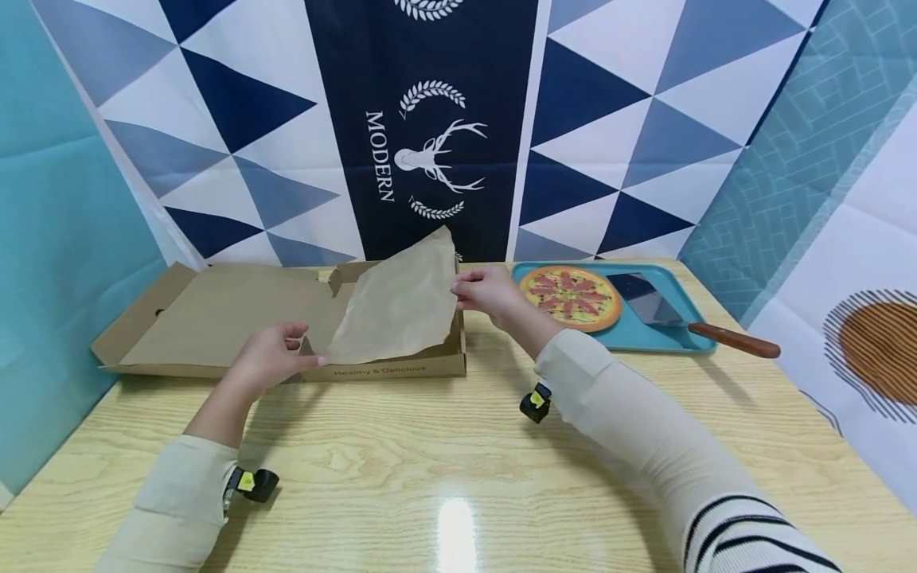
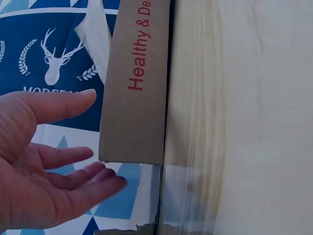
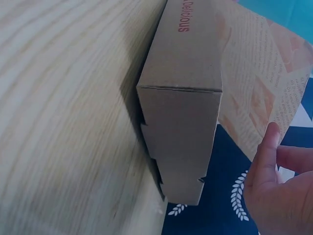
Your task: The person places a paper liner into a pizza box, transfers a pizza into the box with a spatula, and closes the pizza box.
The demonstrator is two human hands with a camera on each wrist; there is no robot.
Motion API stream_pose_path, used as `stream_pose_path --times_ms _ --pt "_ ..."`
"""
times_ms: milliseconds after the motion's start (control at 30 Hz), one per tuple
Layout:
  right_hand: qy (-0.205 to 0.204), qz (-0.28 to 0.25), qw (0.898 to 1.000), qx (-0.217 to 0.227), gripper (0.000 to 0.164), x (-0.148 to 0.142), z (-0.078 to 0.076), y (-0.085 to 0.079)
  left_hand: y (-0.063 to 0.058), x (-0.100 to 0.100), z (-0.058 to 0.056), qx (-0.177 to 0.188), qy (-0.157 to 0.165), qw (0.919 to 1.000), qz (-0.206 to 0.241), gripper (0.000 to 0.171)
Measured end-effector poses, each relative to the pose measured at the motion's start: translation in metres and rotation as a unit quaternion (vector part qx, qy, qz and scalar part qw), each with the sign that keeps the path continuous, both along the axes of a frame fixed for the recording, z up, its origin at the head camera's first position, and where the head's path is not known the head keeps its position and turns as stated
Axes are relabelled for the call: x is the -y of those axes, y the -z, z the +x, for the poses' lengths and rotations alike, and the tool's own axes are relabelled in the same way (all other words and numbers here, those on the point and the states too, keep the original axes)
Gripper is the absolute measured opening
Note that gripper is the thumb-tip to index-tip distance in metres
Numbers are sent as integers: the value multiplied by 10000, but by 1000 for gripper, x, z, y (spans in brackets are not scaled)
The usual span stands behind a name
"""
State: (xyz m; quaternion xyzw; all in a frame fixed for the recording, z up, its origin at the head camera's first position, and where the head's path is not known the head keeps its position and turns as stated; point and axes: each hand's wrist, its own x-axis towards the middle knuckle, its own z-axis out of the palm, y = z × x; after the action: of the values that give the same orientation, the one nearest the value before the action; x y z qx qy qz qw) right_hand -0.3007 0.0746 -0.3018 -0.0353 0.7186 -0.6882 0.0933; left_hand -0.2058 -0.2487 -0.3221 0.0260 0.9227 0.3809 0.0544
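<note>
A sheet of brown paper is tilted up over the tray part of an open cardboard pizza box. My right hand pinches the sheet's right edge between thumb and fingers. Print shows on the underside of the paper in the right wrist view. Near the sheet's lower left corner, at the front of the box, is my left hand. Its thumb and fingers are apart with nothing between them, as the hand shows in the left wrist view.
The box lid lies folded out to the left. At the right, a blue tray bears a pizza and a pizza server with a wooden handle that juts past its rim. A patterned cloth hangs behind the wooden table.
</note>
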Motion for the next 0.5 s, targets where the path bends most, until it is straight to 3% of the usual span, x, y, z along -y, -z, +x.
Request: stream_pose_path --times_ms 300,500 --pt "-15 517 9986 86 20 20 -11 -4 2 -1 3 102 -17 9999 -123 74" --pt "-2 747 9970 201 19 29 -19 -4 4 -1 2 172 -20 9998 67 69"
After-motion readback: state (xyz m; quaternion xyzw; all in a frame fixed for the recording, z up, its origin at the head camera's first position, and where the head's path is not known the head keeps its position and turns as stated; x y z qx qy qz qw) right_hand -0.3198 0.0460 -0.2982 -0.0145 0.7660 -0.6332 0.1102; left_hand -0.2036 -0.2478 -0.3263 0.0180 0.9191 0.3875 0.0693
